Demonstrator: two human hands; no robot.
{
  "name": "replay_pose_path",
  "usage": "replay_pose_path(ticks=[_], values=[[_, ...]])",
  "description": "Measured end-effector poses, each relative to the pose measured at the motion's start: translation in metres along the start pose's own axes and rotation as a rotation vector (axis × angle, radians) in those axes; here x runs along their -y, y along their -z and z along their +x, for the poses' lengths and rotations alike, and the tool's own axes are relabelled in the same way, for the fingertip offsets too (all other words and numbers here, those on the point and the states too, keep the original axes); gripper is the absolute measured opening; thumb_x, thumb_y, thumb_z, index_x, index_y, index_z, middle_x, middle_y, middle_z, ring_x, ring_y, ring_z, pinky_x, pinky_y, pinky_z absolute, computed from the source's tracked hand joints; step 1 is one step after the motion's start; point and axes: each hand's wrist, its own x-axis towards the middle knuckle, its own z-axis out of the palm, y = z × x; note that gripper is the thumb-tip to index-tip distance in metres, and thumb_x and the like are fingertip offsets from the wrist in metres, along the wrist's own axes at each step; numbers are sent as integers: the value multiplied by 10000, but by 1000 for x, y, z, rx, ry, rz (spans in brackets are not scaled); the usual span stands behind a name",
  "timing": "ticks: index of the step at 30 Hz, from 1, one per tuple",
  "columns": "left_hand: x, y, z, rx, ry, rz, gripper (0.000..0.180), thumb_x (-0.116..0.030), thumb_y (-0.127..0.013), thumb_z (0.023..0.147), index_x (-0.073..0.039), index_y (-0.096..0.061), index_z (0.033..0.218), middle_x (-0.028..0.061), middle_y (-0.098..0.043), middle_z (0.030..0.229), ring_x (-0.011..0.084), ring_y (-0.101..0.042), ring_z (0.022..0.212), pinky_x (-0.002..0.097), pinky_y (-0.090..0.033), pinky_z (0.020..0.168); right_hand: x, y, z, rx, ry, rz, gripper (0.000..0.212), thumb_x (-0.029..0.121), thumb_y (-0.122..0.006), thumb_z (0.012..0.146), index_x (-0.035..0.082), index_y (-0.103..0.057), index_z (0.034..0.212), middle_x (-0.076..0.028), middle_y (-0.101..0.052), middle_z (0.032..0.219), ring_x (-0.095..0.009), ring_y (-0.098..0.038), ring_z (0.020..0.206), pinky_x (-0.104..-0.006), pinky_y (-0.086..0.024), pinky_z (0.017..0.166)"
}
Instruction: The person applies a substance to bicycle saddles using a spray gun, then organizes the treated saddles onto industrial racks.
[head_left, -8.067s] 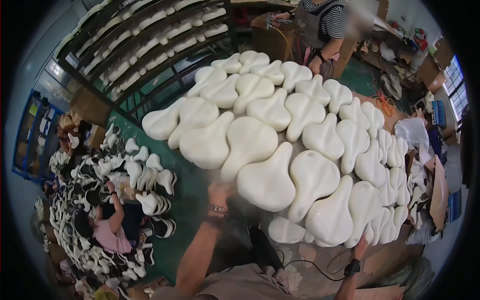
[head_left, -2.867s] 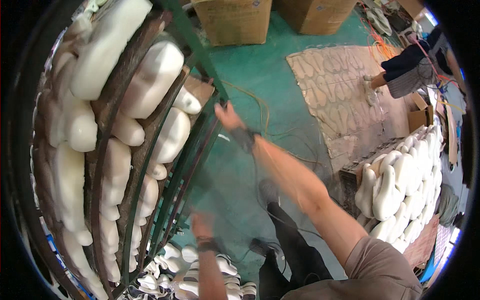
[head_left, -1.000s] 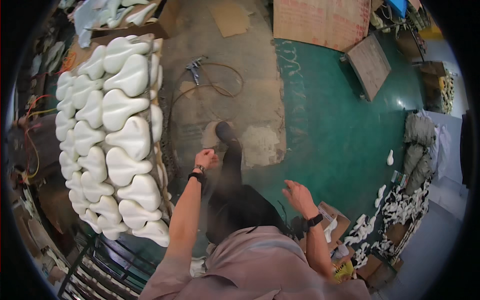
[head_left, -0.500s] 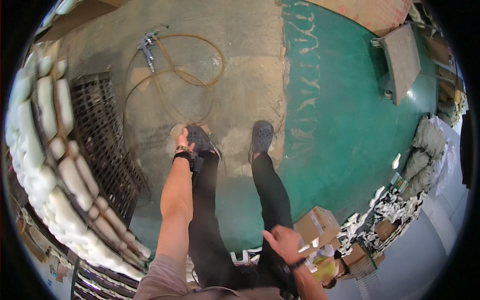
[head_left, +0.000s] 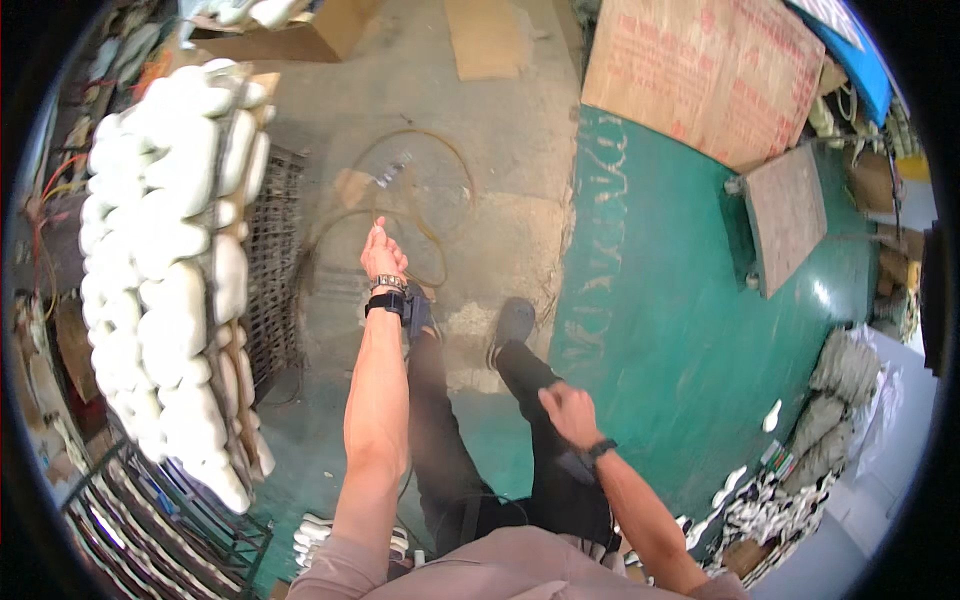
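Note:
My left hand [head_left: 382, 255] reaches out at the end of a nearly straight arm, with bracelets and a black band on its wrist. Its fingers are curled in, one digit points up, and nothing shows in it. Beyond it on the floor lies a silver spray gun [head_left: 394, 172], blurred, with a coiled yellowish hose [head_left: 468, 165]. My right hand [head_left: 572, 415] hangs in front of my right thigh, loosely closed, with nothing visible in it. Both hands are apart from any object.
At left a rack bears stacked white foam-like pieces [head_left: 170, 260], beside a dark grid panel [head_left: 275, 260]. A flat cardboard sheet [head_left: 700, 80] and a tilted wheeled board [head_left: 790, 220] stand far right. Grey sacks [head_left: 845, 365] and black-and-white pieces [head_left: 770, 515] lie at right.
My left hand has moved up and away from my shoe. My right hand has risen, with its fingers more curled. The view has shifted, showing more of the white stack and cardboard sheet.

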Motion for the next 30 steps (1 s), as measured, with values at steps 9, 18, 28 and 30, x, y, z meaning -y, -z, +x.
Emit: replay_pose_path(ticks=[9,18,28,30], values=[[-140,49,-348,288,-131,516,354,-294,-511,1015,-68,-639,1255,-107,-384,619,19,-305,489,203,-239,438,157,18,63,500,-447,954,762,586,-600,878,-19,-446,1315,-226,-616,1114,-261,-649,787,-431,-582,668],[-156,186,-620,741,-196,1290,366,-260,-543,955,-152,-573,1304,166,-689,936,369,-660,801,422,-526,668,60,-145,-3,726,-303,1039,312,336,-649,847,69,-567,985,-115,-547,815,-278,-539,576,-380,-461,503],[-35,512,-610,346,-429,1028,288,-266,-647,849,-96,-697,1075,132,-691,928,319,-650,878,408,-509,780,378,-102,-266,587,402,750,249,106,-554,903,8,-530,1130,3,-498,698,-104,-487,530,-248,-362,466],[-32,526,-590,335,-391,910,348,-273,-678,797,-90,-682,1093,126,-683,981,314,-640,957,404,-504,840,427,-77,-342,542,527,666,218,105,-557,889,18,-524,1086,2,-500,702,-105,-489,551,-255,-376,509]])
